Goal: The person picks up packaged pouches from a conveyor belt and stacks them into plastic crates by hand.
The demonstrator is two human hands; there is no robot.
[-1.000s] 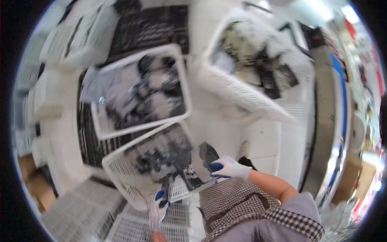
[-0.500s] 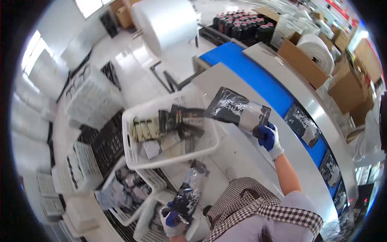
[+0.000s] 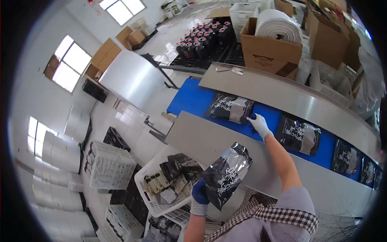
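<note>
- Pouch [image 3: 229, 173], dark and glossy, tilted, gripped by the left hand's [image 3: 200, 196] fingers, beside the white basket [image 3: 142, 188].
- Right hand [image 3: 260, 124] at the end of a flat pouch [image 3: 229, 108] on the blue belt [image 3: 185, 97]; cannot tell whether its fingers grip.
- More pouches [image 3: 299, 136] along the belt.
- Basket holding packets [image 3: 158, 182].

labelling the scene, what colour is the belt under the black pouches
The belt is bright blue, plainest in the head view.

Glossy plastic pouch [image 3: 228, 174]; smooth matt blue belt [image 3: 192, 97].
</note>
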